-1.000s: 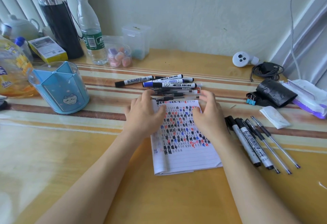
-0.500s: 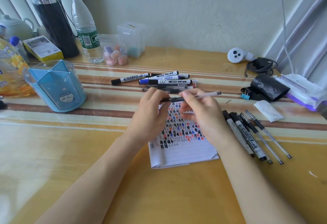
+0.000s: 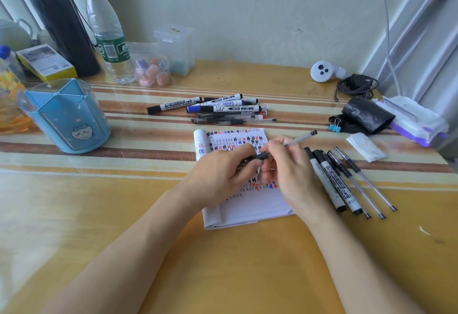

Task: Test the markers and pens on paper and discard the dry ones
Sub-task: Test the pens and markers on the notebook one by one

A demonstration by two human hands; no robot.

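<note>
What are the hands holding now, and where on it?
One clear pen: the right hand pinches its middle, the left hand grips its dark lower end.

Close head view, forward and down

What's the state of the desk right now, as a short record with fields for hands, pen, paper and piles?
notepad: open, test marks on top, lower part blank
pen: held tilted over the notepad
left hand: grips the pen's dark end
right hand: pinches the clear barrel
far pile: markers and pens beyond the notepad
right row: two markers, three pens
</note>
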